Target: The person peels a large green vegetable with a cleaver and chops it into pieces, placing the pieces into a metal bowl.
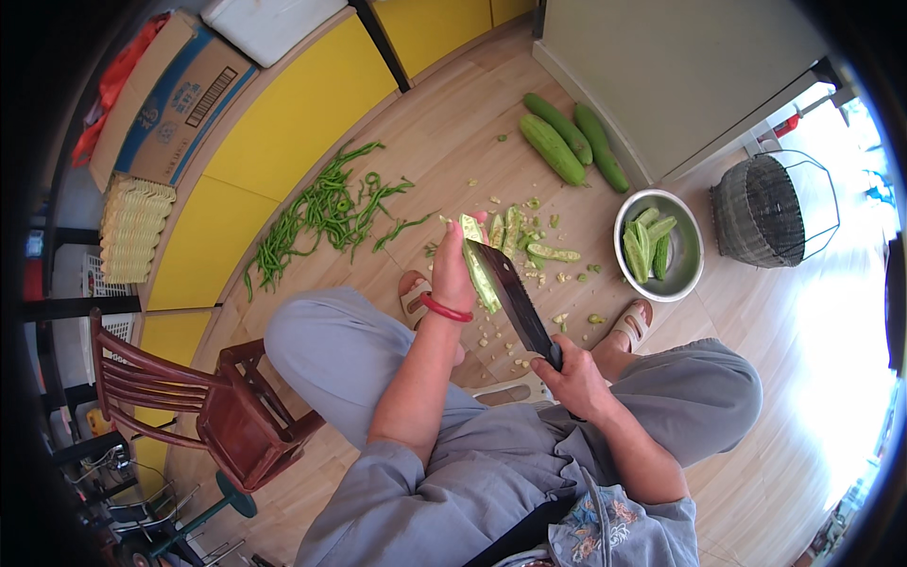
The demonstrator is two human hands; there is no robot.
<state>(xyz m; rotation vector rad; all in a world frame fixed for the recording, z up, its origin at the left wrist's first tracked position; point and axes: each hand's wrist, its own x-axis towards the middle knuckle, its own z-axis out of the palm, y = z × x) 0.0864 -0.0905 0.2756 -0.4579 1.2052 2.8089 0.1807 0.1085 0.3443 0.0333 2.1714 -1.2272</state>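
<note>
My left hand (453, 266) holds up a lengthwise-cut half of a pale green gourd, probably a bitter melon (483, 280), its hollowed inner side showing. My right hand (577, 379) grips the dark handle of a kitchen knife (521, 305) whose spine is partly toothed. The blade slants up and left, its upper end against or just over the gourd half; exact contact is unclear. Beyond the hands, more cut gourd pieces (555, 253) lie on the floor among scattered seeds and scraps. To the right, a steel bowl (679, 287) contains several green gourd pieces (645, 244).
Three large whole green gourds (553, 150) rest near a pale panel. Thin green beans or peppers (319, 212) are heaped by yellow cabinets (244, 145). A dark woven basket (737, 212) stands right of the bowl, a small wooden chair (241, 432) at left. Sandaled feet (631, 326) flank the scraps.
</note>
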